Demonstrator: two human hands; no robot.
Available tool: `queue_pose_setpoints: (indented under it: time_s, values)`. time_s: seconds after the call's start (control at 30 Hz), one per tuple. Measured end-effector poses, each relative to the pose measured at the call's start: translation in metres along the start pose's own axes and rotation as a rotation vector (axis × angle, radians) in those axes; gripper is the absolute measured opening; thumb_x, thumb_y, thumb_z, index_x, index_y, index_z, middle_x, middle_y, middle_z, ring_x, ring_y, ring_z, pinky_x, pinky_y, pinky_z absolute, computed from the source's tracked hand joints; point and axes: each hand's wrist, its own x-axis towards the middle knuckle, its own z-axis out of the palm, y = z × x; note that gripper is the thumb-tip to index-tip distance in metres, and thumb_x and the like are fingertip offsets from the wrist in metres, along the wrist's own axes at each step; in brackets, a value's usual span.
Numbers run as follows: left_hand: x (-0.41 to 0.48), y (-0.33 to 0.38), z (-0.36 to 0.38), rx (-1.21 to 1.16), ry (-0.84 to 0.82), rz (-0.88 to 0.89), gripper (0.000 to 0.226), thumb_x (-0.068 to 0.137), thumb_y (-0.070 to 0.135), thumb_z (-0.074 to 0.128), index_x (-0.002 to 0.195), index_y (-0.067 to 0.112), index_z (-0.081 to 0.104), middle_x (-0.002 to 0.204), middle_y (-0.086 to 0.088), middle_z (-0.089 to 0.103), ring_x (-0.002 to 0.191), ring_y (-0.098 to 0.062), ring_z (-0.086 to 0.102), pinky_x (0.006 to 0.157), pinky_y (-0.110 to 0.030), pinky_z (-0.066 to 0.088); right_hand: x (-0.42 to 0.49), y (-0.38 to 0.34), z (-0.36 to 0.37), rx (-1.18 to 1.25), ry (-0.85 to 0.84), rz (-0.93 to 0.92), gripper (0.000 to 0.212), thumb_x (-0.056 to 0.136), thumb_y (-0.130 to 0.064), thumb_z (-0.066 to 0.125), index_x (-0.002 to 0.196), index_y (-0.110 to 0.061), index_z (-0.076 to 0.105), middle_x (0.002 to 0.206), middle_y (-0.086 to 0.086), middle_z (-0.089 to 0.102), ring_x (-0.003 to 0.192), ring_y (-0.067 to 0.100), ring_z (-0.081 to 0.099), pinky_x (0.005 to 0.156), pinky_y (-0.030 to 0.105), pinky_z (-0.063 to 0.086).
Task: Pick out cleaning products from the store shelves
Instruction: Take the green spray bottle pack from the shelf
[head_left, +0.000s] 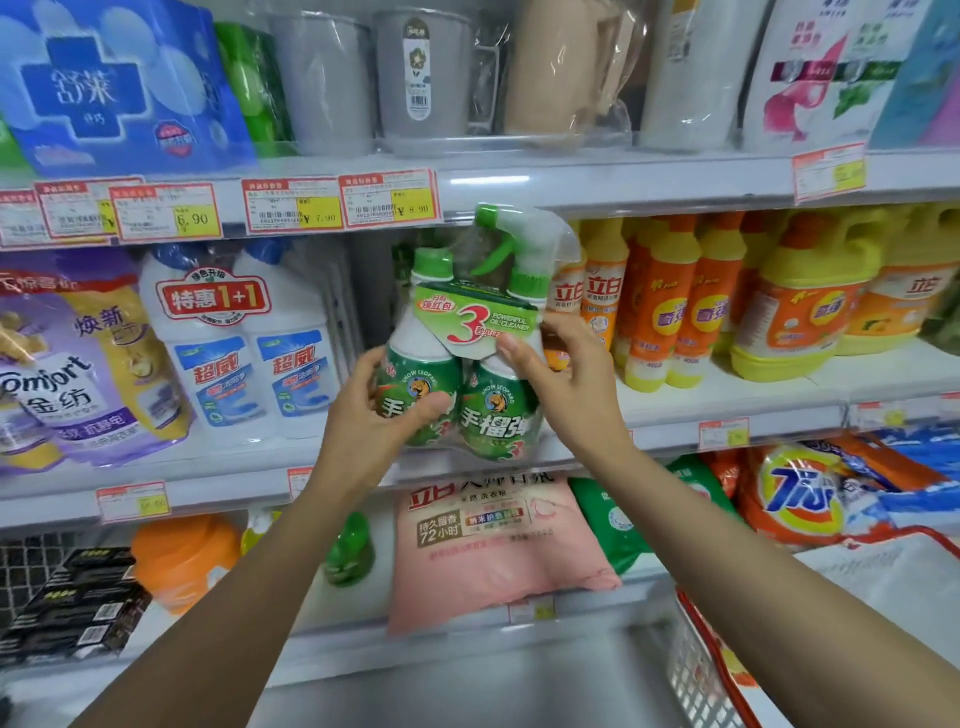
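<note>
Left hand (374, 415) and right hand (566, 384) both grip oil-cleaner twin-pack (498, 415); slick wrap may slip, or trigger sprayer (514, 244) above right hand snags shelf edge (597, 182).

The middle shelf (727, 400) carries a white twin pack of cleaner (244, 358), with purple softener pouches (62, 374) to the left of that pack and orange-and-yellow detergent bottles (670, 312) and yellow jugs (800, 312) far to its right. On the upper shelf (597, 176), above the pack, sit a blue pack (114, 83) and grey cups (421, 78). On the lower shelf (343, 608), below the pack, stands an orange bottle (182, 556) and to the right of it lies a pink detergent bag (483, 545).
</note>
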Motion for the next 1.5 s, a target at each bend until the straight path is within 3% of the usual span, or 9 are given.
queue_pose_setpoints:
  time_s: [0.3,0.4,0.53,0.73,0.87,1.0,1.13,1.27,1.5]
  values:
    - [-0.097,-0.035,0.000,-0.107,-0.143,-0.328,0.049,0.052,0.055,0.078,0.087,0.021,0.072,0.080,0.007,0.077,0.074,-0.012,0.074,0.061,-0.021,0.055,-0.107,0.014,-0.038,0.258,-0.686,0.643,0.059,0.083,-0.043,0.070,0.131,-0.056,0.038,0.119,-0.035,0.062,0.105,-0.006,0.065,0.077,0.024,0.057]
    - [-0.117,-0.037,0.005,-0.182,-0.275,-0.476,0.046,0.061,0.053,0.077,0.091,0.017,0.075,0.078,-0.001,0.077,0.068,-0.017,0.074,0.052,-0.030,0.059,-0.142,0.016,-0.041,0.289,-0.575,0.721,0.060,0.077,-0.040,0.075,0.130,-0.043,0.048,0.113,-0.012,0.073,0.100,0.013,0.072,0.077,0.034,0.060]
    - [-0.127,-0.032,0.020,0.167,-0.357,-0.335,0.054,0.081,0.069,0.058,0.114,0.027,0.068,0.107,0.000,0.073,0.105,-0.022,0.067,0.096,-0.047,0.051,-0.159,0.000,-0.053,0.232,-0.336,0.749,0.073,0.061,-0.051,0.081,0.127,-0.028,0.057,0.096,-0.004,0.078,0.085,0.017,0.075,0.061,0.028,0.059]
    - [-0.173,0.010,0.049,0.472,-0.326,0.172,0.100,0.059,0.089,0.048,0.140,0.031,0.044,0.146,0.004,0.044,0.136,-0.013,0.035,0.113,-0.010,0.004,-0.152,-0.027,-0.059,-0.088,-0.063,0.702,0.080,0.053,-0.066,0.079,0.114,-0.019,0.058,0.103,0.000,0.072,0.092,0.020,0.072,0.085,0.047,0.058]
    - [-0.183,0.012,0.069,0.529,-0.232,0.149,0.094,0.062,0.071,0.065,0.139,0.023,0.039,0.141,0.001,0.050,0.133,-0.020,0.044,0.107,-0.040,0.040,-0.163,-0.034,-0.052,-0.121,-0.066,0.636,0.069,0.070,-0.063,0.076,0.115,-0.017,0.052,0.102,0.001,0.068,0.090,0.021,0.070,0.083,0.048,0.058]
    - [-0.185,0.009,0.058,0.329,-0.168,-0.093,0.062,0.063,0.072,0.056,0.114,0.039,0.047,0.091,0.016,0.067,0.084,-0.010,0.066,0.071,-0.031,0.053,-0.173,-0.033,-0.060,-0.035,-0.194,0.515,0.045,0.086,-0.061,0.062,0.115,-0.026,0.063,0.095,-0.003,0.071,0.079,0.013,0.072,0.071,0.036,0.061]
    - [-0.186,-0.001,0.047,-0.426,-0.113,-0.636,0.029,0.083,0.038,0.063,0.108,0.024,0.062,0.114,-0.012,0.069,0.097,-0.024,0.070,0.062,-0.035,0.060,-0.179,-0.010,-0.065,0.209,-0.188,0.589,0.038,0.094,-0.039,0.062,0.123,-0.016,0.063,0.096,0.008,0.067,0.081,0.017,0.065,0.084,0.046,0.059]
    - [-0.200,-0.014,0.041,-0.720,-0.128,-0.889,0.059,0.082,0.058,0.051,0.121,0.016,0.064,0.115,-0.016,0.070,0.092,-0.030,0.070,0.067,-0.040,0.060,-0.188,0.019,-0.064,0.183,-0.404,1.035,0.082,0.076,-0.068,0.062,0.138,-0.016,0.050,0.121,0.004,0.064,0.108,0.022,0.062,0.095,0.041,0.052]
    - [-0.206,-0.039,0.024,-0.583,-0.286,-0.921,0.071,0.087,0.068,0.039,0.121,0.012,0.065,0.112,-0.021,0.070,0.101,-0.036,0.068,0.091,-0.052,0.052,-0.192,0.039,-0.054,0.536,-0.319,1.080,0.036,0.087,-0.049,0.065,0.106,-0.018,0.065,0.079,0.002,0.072,0.071,0.017,0.069,0.064,0.032,0.057]
